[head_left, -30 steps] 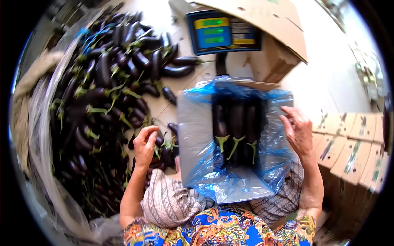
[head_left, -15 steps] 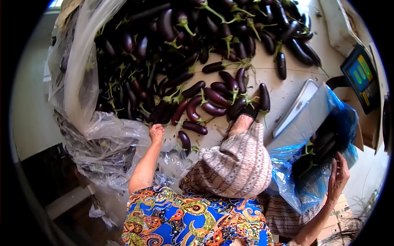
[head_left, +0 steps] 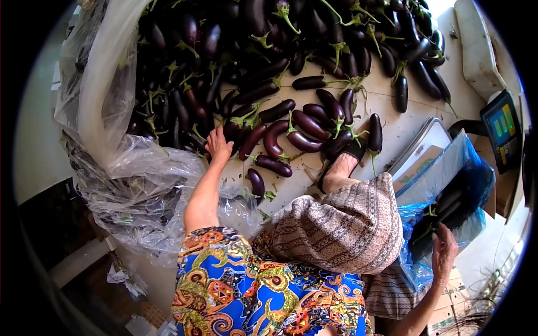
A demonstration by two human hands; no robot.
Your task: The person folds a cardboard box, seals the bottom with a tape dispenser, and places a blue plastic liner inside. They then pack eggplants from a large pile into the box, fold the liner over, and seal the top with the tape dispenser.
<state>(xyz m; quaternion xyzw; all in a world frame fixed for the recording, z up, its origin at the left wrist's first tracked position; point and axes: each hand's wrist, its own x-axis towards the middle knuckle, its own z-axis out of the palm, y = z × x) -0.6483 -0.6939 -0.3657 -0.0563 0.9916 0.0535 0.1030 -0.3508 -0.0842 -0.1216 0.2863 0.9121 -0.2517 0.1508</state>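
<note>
At the bottom of the frame sits the person's patterned blue-and-orange top, and just above it a raised knee under striped beige cloth, with a foot in a dark sandal set down on the pale floor beyond.

To the lower right, the right hand lies flat with its fingers spread against the blue plastic liner of a cardboard box. It presses on the liner's near edge rather than closing round anything. Inside the liner a few aubergines lie side by side, green stalks toward the hand. Past the box, at the right edge, stands a scale with a blue display.

Left of centre, the left arm stretches up the frame. The left hand is open, fingers splayed down onto the near edge of the aubergine pile; whether the fingers have hold of one fruit cannot be told. Loose aubergines lie scattered just right of that hand — some touching each other, one lying apart and nearer the knee.

The pile fills the upper middle and upper left of the frame, heaped on crumpled clear plastic sheeting that runs down the left side.
</note>
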